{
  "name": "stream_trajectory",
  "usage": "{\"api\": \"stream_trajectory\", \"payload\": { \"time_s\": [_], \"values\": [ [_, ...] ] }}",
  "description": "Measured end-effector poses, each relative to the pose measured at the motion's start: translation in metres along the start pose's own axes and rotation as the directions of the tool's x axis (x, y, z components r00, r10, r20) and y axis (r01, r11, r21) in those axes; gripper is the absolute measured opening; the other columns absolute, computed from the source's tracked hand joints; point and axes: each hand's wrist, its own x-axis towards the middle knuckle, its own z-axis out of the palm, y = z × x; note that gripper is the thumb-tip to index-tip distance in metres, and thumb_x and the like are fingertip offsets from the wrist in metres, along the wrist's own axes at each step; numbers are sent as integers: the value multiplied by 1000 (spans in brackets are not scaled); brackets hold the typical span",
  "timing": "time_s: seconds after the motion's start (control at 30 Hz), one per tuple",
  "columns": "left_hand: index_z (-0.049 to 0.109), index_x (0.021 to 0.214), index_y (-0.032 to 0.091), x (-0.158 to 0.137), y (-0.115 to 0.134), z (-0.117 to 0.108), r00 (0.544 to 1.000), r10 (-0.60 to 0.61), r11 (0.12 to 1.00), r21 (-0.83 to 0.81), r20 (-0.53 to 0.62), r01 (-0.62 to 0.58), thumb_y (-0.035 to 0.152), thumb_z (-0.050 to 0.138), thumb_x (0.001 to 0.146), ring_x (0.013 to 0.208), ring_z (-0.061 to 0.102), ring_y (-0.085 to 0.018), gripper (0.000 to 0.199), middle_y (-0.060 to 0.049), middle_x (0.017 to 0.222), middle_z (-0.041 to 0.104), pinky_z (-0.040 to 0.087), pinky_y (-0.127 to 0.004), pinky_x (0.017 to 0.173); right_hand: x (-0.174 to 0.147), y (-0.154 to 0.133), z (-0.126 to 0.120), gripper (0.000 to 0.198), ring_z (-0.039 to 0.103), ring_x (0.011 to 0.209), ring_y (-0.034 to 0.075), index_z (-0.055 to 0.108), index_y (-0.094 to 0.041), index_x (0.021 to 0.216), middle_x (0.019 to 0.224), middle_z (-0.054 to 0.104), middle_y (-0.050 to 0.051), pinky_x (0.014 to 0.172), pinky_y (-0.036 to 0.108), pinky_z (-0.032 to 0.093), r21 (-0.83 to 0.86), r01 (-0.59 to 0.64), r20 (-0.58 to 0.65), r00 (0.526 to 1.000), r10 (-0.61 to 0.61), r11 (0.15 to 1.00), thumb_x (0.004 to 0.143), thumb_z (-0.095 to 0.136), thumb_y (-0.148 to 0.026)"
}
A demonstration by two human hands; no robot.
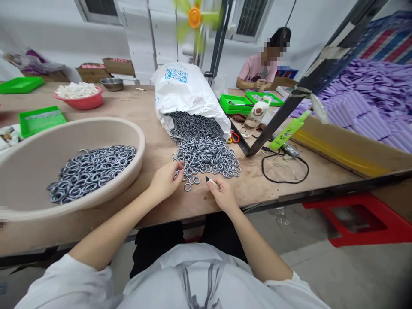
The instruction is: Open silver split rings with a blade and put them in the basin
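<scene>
A heap of grey metallic-looking rings (pixel 206 156) spills from a white sack (pixel 189 88) onto the table. At the heap's near left edge is my left hand (pixel 166 179), its thumb and fingers closed around a ring (pixel 177 173). My right hand (pixel 222 195) is closed on a small tool with a dark tip (pixel 207 178) and a pale handle, just in front of the heap. Between both hands a few loose rings (pixel 188 186) lie on the wood. More grey rings (pixel 96 171) fill part of a large beige tub (pixel 140 141) on the left.
A dark metal frame (pixel 273 116) rises right of the sack, near red-handled scissors (pixel 235 137), a bottle (pixel 254 118), a green tube (pixel 289 131) and a black cable (pixel 280 182). Purple pieces (pixel 370 103) are piled at right. A co-worker (pixel 260 71) sits behind a spinning fan (pixel 195 17).
</scene>
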Motion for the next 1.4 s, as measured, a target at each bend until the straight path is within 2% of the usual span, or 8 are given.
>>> {"api": "stream_trajectory", "payload": {
  "time_s": [0.1,0.2,0.33,0.47,0.73,1.07,1.27,1.4],
  "values": [
    [60,91,17,-6,13,6,989,-66,890,-440,135,119,39,60,90,70,62,-15,22,-4,86,69,47,-27,64,1,-4,0,35,54,69,16,66,-19,82,72,60,0,68,28,43,55,9,-78,997,-5,998,88,61,-54],
    [57,87,16,-8,17,19,947,-58,589,-755,317,289,44,77,77,67,63,-13,35,-2,77,68,50,-25,65,0,-17,6,36,58,77,17,69,-20,102,87,67,3,73,30,48,119,60,-114,992,-46,991,84,69,-51],
    [57,95,15,-8,13,28,874,-94,228,-844,477,485,35,94,57,60,65,-11,57,1,71,69,52,-22,61,0,-36,20,38,62,94,21,72,-27,115,105,70,5,86,36,50,159,225,-22,974,-224,961,85,72,-49],
    [56,85,14,-10,10,26,838,-128,77,-837,530,541,35,97,50,54,65,-10,57,1,63,68,53,-18,55,9,-46,30,34,63,86,20,76,-26,99,91,68,4,81,36,51,216,261,-27,965,-262,941,82,73,-55],
    [59,83,13,-11,17,22,844,-83,59,-843,529,534,50,90,61,52,63,-8,53,-2,66,70,51,-16,51,30,-55,31,43,58,68,15,72,-21,84,73,63,0,67,30,49,406,65,112,986,-121,912,81,70,-64],
    [55,76,15,-17,20,22,823,-40,10,-823,567,568,50,87,65,50,48,-6,48,5,57,51,43,-17,49,13,-62,41,35,63,87,21,74,-24,90,91,68,5,82,37,52,133,284,-149,953,-264,950,84,69,-58],
    [49,70,17,-18,24,19,862,-41,81,-858,505,507,57,74,78,50,41,-6,47,5,57,44,40,-18,49,19,-56,35,47,55,66,16,62,-22,79,72,60,0,65,30,47,294,52,-72,997,-32,954,83,64,-69],
    [47,70,18,-16,24,19,856,-72,57,-855,511,516,59,71,81,48,36,-6,49,6,54,40,38,-17,47,8,-60,25,46,57,70,17,65,-21,82,75,65,4,67,31,44,58,212,-9,977,-211,976,90,56,-66]
  ]
}}
